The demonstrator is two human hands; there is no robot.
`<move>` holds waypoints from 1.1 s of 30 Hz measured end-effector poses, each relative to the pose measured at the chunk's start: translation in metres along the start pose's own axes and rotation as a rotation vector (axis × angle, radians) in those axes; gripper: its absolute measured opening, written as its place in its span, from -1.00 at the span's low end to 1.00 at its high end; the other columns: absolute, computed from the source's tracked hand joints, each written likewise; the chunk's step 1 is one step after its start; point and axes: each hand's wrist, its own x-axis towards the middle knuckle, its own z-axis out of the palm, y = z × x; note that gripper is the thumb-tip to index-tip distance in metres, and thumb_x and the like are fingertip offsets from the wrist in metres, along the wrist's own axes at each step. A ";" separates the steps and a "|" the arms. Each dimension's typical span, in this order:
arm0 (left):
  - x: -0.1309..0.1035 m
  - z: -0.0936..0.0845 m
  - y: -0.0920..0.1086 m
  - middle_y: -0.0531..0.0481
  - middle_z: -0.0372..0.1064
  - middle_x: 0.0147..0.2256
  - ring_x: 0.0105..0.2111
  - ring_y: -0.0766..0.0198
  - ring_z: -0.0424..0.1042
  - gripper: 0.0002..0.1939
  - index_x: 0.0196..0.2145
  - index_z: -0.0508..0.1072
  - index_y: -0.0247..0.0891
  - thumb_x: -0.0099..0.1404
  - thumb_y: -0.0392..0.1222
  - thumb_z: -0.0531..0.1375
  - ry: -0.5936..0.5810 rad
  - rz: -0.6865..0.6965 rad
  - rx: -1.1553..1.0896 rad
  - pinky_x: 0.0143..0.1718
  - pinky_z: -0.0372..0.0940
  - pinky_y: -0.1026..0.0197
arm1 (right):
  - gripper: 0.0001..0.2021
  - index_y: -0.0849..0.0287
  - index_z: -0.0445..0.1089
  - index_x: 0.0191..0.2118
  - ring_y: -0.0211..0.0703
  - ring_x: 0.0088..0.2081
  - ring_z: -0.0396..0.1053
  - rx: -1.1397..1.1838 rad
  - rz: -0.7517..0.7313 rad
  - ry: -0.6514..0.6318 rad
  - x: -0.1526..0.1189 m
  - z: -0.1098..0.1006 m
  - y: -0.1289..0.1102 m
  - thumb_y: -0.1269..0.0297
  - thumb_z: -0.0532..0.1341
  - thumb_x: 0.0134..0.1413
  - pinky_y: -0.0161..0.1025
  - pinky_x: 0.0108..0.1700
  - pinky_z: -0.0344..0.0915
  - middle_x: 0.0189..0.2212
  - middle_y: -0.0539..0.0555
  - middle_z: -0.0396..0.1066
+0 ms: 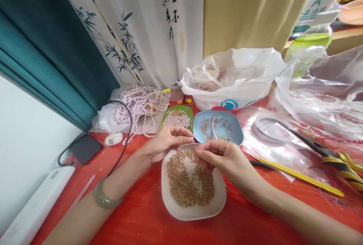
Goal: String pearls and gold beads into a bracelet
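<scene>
A white dish (195, 215) holding many small gold beads (181, 192) sits on the red table in front of me. My left hand (166, 143) is over its far left rim, thumb and forefinger pinched. A tiny pale speck shows at those fingertips, too small to name. Over the far right of the dish, my right hand (218, 154) is also pinched, its fingertips close to the left ones. Whatever it holds is hidden or too fine to see. Just beyond lie a green dish (191, 113) of pale and gold beads and a blue dish (238, 127) with a short pearl string.
Lilac bead strands (138, 105) lie in a heap at the back left, near a black phone (85, 148) and a cable. White plastic bags (241, 78) stand behind. To the right are a wire spool (272, 129), yellow tweezers (306, 180) and black-and-yellow pliers (337, 162).
</scene>
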 end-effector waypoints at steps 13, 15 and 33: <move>-0.002 0.005 0.004 0.12 0.30 -0.63 -0.66 0.53 0.18 -0.85 -0.58 0.41 -0.35 -0.18 -0.36 0.31 -0.044 0.050 -0.013 -0.63 0.07 0.38 | -0.83 0.22 0.31 -0.55 -0.43 -0.60 0.22 -0.012 0.024 -0.022 -0.001 -0.001 0.001 0.29 0.14 -0.03 -0.41 -0.49 0.18 -0.58 -0.04 0.35; -0.002 0.005 0.004 0.11 0.31 -0.63 -0.66 0.52 0.19 -0.86 -0.58 0.41 -0.35 -0.18 -0.37 0.31 -0.055 0.059 -0.017 -0.62 0.08 0.38 | -0.83 0.22 0.30 -0.56 -0.43 -0.60 0.22 -0.010 0.030 -0.018 -0.001 -0.001 0.000 0.31 0.14 -0.03 -0.41 -0.50 0.18 -0.59 -0.04 0.35; -0.004 0.006 0.004 0.04 0.36 -0.53 -0.48 0.39 0.27 -0.90 -0.59 0.44 -0.31 -0.15 -0.32 0.30 -0.025 0.263 0.350 -0.39 0.19 0.27 | -0.84 0.22 0.32 -0.55 -0.42 -0.61 0.22 0.010 0.042 -0.028 0.001 -0.001 0.004 0.29 0.15 -0.04 -0.40 -0.51 0.19 -0.59 -0.03 0.35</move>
